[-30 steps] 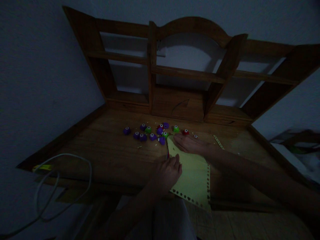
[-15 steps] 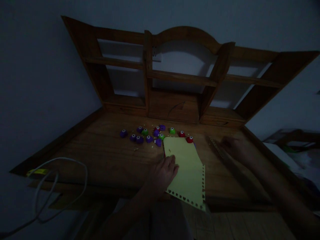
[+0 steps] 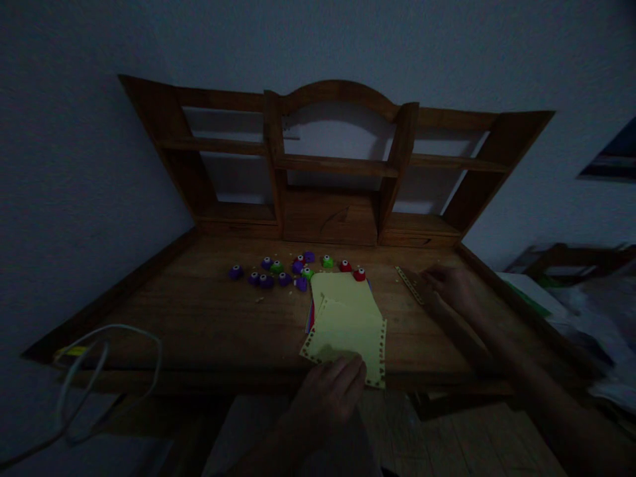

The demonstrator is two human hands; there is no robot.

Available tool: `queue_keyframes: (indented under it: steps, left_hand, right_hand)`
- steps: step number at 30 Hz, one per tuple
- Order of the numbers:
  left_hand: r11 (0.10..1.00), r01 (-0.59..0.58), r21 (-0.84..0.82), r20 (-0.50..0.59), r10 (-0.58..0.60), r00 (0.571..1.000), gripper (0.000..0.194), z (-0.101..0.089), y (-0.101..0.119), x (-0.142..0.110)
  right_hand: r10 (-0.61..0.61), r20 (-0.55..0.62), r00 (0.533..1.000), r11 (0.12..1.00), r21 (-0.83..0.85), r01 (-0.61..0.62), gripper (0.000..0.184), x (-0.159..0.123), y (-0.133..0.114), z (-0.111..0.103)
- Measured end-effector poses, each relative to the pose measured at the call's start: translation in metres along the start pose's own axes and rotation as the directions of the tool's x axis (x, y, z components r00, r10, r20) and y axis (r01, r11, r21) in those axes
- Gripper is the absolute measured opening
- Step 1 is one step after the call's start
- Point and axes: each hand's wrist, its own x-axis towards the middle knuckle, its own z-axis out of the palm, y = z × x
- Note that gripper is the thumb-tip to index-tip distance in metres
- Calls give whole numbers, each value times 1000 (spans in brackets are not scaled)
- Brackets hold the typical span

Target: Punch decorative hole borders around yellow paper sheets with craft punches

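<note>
Pale yellow paper [image 3: 348, 311], with small shapes punched along its edges, lies partly over the table's front edge. My left hand [image 3: 335, 391] is closed on the paper's near edge, the thumb out of sight. Further right, my right hand [image 3: 450, 286] hovers low over the tabletop, fingers drawn together. Whether anything is between those fingertips is too dark to see. A narrow punched strip [image 3: 410, 286] of the same yellow lies just left of them. Red and blue edges show beneath the paper's left side.
Purple, green and red one-eyed toys, such as a red one [image 3: 360, 274] and a purple one [image 3: 236, 272], sit behind and left of the paper, among small scraps. A wooden shelf unit [image 3: 328, 165] stands at the back. A white cable [image 3: 158, 358] loops at the left.
My left hand has moved from the paper's left side to its near edge. The paper's near part has shifted, its corner now pointing left. My right hand stays near the strip. The view has shifted.
</note>
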Motion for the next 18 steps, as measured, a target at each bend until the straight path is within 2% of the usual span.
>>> queue_keyframes:
  steps: [2, 4, 6, 7, 10, 12, 14, 16, 18]
  left_hand:
    - [1000, 13, -20, -14, -14, 1000, 36, -5, -9, -3]
    - [998, 18, -54, -9, -18, 1000, 38, -10, -21, -3]
    - [990, 63, -126, 11, -62, 998, 40, -13, -37, 1]
    - [980, 121, -161, 35, -117, 993, 42, -14, -46, 3]
    - [941, 254, -225, 89, -239, 967, 42, -13, -73, 8]
    - [951, 250, -181, 92, -237, 967, 42, -10, -87, 7]
    - [972, 213, -97, 66, -207, 976, 45, -7, -96, 4]
    - [985, 173, -4, 42, -172, 984, 46, -3, -99, 0]
    - [986, 155, 63, 36, -158, 987, 45, 1, -98, -3]
  right_hand:
    - [31, -31, 999, 998, 61, -29, 38, -3, 0, -4]
    - [15, -57, 998, 993, 121, -8, 38, -12, -7, -7]
    - [-62, -55, 997, 981, 179, 71, 33, -29, -23, -11]
    - [-117, -33, 993, 970, 213, 121, 33, -40, -34, -13]
    - [-304, 21, 952, 920, 267, 288, 38, -72, -70, -18]
    - [-441, 64, 895, 869, 281, 408, 47, -88, -92, -18]
    - [-584, 85, 807, 791, 284, 542, 59, -98, -110, -14]
    - [-675, 110, 729, 728, 258, 635, 70, -102, -122, -6]
    - [-721, 101, 686, 688, 225, 690, 69, -103, -129, 6]
